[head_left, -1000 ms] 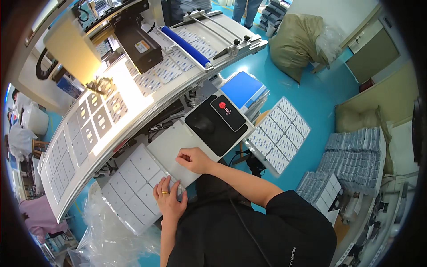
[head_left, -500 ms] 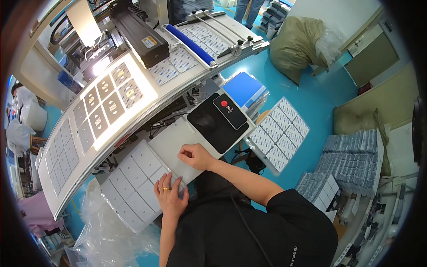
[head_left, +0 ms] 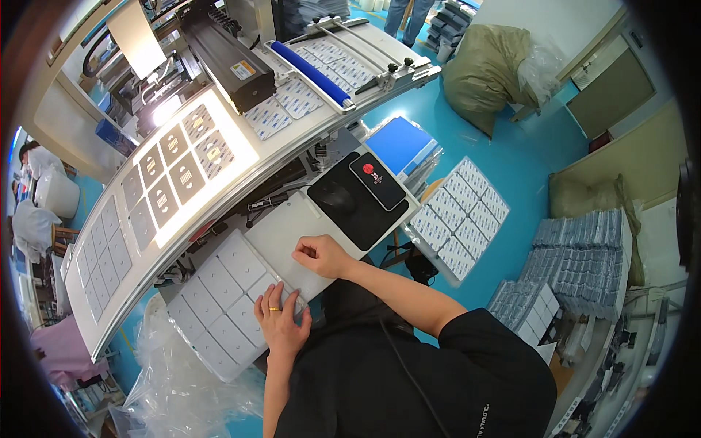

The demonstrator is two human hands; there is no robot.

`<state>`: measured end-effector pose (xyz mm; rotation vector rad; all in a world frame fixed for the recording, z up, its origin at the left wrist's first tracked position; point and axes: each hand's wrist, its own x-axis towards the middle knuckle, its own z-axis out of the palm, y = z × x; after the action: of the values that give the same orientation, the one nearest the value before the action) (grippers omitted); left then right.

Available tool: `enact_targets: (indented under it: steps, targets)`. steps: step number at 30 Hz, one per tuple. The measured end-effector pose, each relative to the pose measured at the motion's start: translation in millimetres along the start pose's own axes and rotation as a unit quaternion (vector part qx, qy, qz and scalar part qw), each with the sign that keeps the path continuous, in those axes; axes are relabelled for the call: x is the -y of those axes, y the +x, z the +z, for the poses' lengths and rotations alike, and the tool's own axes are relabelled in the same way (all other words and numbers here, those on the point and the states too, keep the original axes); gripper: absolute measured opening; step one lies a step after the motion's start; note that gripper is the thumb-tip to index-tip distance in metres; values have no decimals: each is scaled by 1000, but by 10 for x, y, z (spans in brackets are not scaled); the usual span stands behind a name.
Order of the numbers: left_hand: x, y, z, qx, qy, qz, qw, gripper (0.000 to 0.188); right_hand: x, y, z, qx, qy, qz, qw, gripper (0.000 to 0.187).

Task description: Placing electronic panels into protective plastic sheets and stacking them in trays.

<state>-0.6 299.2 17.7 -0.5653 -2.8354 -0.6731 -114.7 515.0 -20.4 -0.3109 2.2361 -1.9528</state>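
My left hand (head_left: 285, 327), with a gold ring, lies with fingers spread on the near right corner of a sheet of white rectangular panels (head_left: 223, 296). Each panel bears a small curved mark. A glossy edge shows by the fingertips, but I cannot tell what it is. Loosely curled, my right hand (head_left: 323, 257) rests on the pale pull-out board (head_left: 279, 239), just right of the sheet. Nothing shows between its fingers. Beyond it are a black mouse pad (head_left: 365, 232), a dark mouse (head_left: 336, 198) and a phone (head_left: 377, 182) with a lit screen.
The long white machine bed (head_left: 109, 321) curves past on the left, with lit dark panels (head_left: 162, 203) and a blue roller (head_left: 310, 73). Patterned sheets (head_left: 458, 219) stand at right, near stacked grey panels (head_left: 577, 255). Clear plastic film (head_left: 168, 379) hangs below the sheet.
Both hands stay almost where they were, on the panels and the board. The whole view shifts very slightly.
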Motion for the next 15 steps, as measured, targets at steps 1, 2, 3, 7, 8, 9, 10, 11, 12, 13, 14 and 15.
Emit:
enact_targets:
  steps: [1,2,3,7,8,9,10,11,12,13,14,15]
  targets:
    - [-1,2,-1,0,1,0,1000,45,-5,0,-1,0,-3,0,1000,18]
    - [-2,4,-3,1,2,1,1000,45,-8,0,0,-1,-2,-2,1000,17]
    - [-4,7,-3,1,2,1,1000,45,-10,-1,0,-2,0,-3,1000,17]
    - [-6,5,0,-1,1,-1,1000,45,-18,-2,5,-2,-2,-8,1000,17]
    - [-8,6,-1,-1,0,-1,1000,45,-10,-4,4,-3,-1,-9,1000,17]
    - [-10,8,-2,-1,1,0,1000,46,0,-7,5,-5,0,-9,1000,17]
    - [-13,8,-5,-1,2,0,1000,46,11,-9,3,-6,1,-10,1000,17]
    - [-16,8,-6,-1,3,0,1000,46,8,-8,2,-6,-1,-11,1000,17]
    - [-16,8,-7,-2,2,0,1000,46,4,-7,1,-6,-3,-12,1000,16]
    - [-17,10,-8,-2,1,1,1000,46,8,-4,-1,-7,-5,-13,1000,16]
    - [-17,12,-8,-3,1,1,1000,46,14,-6,-2,-7,-3,-13,1000,16]
    - [-19,15,-10,-2,2,1,1000,46,23,-10,-2,-7,-1,-13,1000,16]
